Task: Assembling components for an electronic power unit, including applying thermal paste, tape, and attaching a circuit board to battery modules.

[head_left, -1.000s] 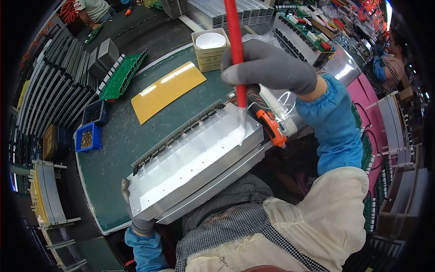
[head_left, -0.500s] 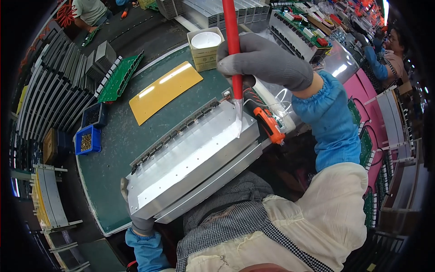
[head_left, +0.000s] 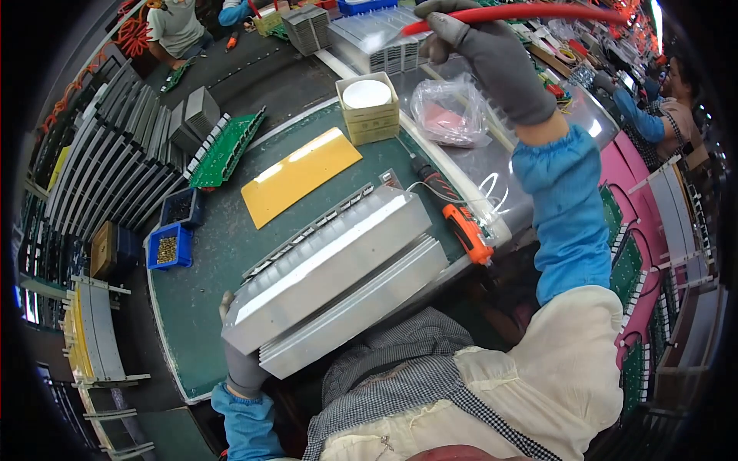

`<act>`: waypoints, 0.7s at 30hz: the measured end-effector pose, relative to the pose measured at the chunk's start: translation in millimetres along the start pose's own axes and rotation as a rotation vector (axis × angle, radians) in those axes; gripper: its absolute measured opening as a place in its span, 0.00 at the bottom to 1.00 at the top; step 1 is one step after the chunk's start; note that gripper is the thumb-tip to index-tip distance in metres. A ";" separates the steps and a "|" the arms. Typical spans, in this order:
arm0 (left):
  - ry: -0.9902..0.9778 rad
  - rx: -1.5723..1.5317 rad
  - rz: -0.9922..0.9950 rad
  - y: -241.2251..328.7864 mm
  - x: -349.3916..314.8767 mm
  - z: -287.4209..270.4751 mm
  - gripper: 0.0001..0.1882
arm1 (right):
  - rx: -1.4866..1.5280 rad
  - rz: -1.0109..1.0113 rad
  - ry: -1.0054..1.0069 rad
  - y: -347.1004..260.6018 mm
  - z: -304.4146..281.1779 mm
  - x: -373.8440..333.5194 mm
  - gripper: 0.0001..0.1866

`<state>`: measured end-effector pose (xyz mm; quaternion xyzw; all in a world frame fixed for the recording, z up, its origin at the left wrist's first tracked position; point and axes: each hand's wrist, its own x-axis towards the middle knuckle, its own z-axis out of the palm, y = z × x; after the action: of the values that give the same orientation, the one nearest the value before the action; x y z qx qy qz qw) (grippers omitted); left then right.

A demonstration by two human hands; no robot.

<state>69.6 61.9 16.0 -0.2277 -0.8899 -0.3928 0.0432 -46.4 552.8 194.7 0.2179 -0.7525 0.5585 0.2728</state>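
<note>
My right hand, in a grey glove, is raised at the upper right. It is closed round a red-handled brush, which lies nearly level with its bristle end toward the left. Under it to the left, my gloved left hand grips the left end of a silver aluminium heat sink, its fingers partly hidden behind the metal. The heat sink is tilted, with a white coat along its upper face and a row of black parts on the far edge. A second finned heat sink lies just below it, nearer me.
A carton with a white tub stands beyond the heat sink. A yellow sheet lies left of it. An orange electric screwdriver and a plastic bag are on the right. A blue bin of brass-coloured pieces sits at the left edge.
My right hand has lifted the brush off the heat sink and swung it up and right, from upright to nearly level. The heat sink has tilted, its front side now showing more.
</note>
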 end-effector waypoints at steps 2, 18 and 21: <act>-0.033 0.284 0.297 15.1 13.8 -9.5 0.36 | 0.093 0.337 0.107 -21.2 7.5 9.6 0.09; -0.393 -0.304 -0.161 -47.1 35.1 -16.2 0.58 | -0.884 -0.209 0.156 148.0 -6.3 89.8 0.12; -0.385 -0.347 -0.225 -47.5 34.7 -13.2 0.60 | -0.933 -0.195 0.096 154.6 17.1 84.8 0.12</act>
<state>16.4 37.3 1.6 -0.2020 -0.8209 -0.4913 -0.2099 -211.2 577.9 134.7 0.1158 -0.8854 0.1423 0.4272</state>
